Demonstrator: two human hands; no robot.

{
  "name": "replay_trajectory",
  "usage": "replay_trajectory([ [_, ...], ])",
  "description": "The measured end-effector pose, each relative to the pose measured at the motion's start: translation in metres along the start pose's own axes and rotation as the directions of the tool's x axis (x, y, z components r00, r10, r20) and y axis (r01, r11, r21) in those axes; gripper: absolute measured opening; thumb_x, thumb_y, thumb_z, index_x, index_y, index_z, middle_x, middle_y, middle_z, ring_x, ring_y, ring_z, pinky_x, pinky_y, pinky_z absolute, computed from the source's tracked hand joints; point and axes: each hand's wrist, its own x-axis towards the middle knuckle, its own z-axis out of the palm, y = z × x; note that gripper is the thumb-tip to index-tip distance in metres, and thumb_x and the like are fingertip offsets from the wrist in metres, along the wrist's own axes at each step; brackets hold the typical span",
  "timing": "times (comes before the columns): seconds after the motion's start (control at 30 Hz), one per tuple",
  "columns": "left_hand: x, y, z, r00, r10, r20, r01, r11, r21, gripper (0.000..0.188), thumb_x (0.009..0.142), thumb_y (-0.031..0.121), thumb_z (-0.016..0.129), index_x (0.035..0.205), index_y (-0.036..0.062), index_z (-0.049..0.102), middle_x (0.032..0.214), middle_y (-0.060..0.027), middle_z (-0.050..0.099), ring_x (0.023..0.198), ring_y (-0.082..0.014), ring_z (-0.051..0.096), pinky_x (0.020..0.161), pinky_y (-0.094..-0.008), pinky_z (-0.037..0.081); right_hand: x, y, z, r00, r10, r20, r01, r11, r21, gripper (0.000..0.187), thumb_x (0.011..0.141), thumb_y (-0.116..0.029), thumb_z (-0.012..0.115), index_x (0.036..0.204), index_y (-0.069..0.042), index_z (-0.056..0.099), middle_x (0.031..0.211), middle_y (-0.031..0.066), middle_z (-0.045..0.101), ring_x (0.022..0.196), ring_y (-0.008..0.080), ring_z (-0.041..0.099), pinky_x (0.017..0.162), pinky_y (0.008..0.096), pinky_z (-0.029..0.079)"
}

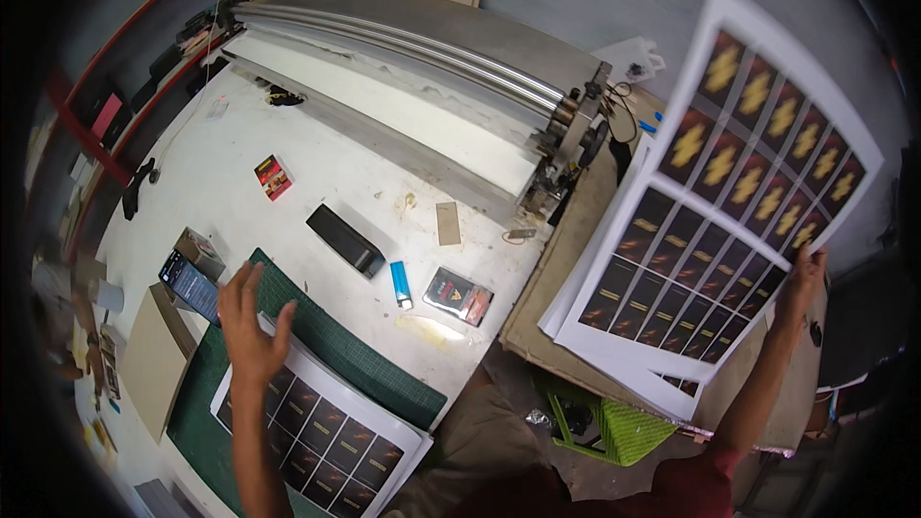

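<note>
My right hand [804,286] pinches the edge of a printed sheet [763,139] that is lifted and bent upward, with rows of dark cards bearing blurred gold marks. Below it lies a stack of similar sheets [672,278] with dark, gold-lined cards. My left hand [251,326] has its fingers spread and holds nothing. It hovers by the top edge of another stack of printed sheets [331,441], which rests on a green cutting mat [345,341] whose far edge curls up. A lit phone [188,286] leans against a small open box [200,251] beside that hand.
On the white table are a black box [345,242], blue lighter [400,285], card pack [459,295], red packet [272,177] and beige card [448,223]. A long roller machine [403,48] spans the back. A green stool [628,432] stands below the right-hand table.
</note>
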Motion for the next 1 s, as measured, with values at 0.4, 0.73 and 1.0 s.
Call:
replay_trajectory([
  [0.4,0.156,0.116,0.066,0.985,0.145,-0.089,-0.169,0.78,-0.602,0.051,0.084,0.015,0.079,0.13,0.002,0.062,0.131,-0.0194,0.062,0.12,-0.0332,0.06,0.104,-0.0421,0.046,0.243,-0.042,0.311,0.978,0.084,-0.193,0.02,0.874,0.485,0.025,0.09,-0.009,0.07,0.11,0.001,0.06,0.098,0.0114,0.062,0.088,0.0215,0.063,0.075,0.0413,0.054],
  [0.73,0.241,0.171,0.158,0.912,-0.267,0.311,0.39,0.336,-0.857,0.048,0.09,0.035,0.076,0.118,-0.003,0.066,0.099,-0.0111,0.07,0.08,-0.0126,0.059,0.073,-0.0284,0.048,0.235,0.022,0.528,0.995,-0.093,0.042,0.088,0.99,0.108,0.029,0.095,-0.015,0.061,0.118,0.002,0.057,0.103,0.0186,0.067,0.093,0.0245,0.066,0.079,0.0364,0.052],
  [1.0,0.233,0.138,0.154,0.765,-0.352,0.539,0.486,-0.232,-0.842,0.042,0.087,0.037,0.078,0.107,0.0014,0.067,0.093,-0.0031,0.066,0.075,-0.0101,0.052,0.063,-0.0235,0.043,0.125,-0.066,0.52,0.47,0.296,0.831,-0.029,0.947,-0.32,0.048,0.1,-0.045,0.061,0.11,0.002,0.062,0.09,0.017,0.068,0.08,0.0254,0.07,0.07,0.0394,0.056],
])
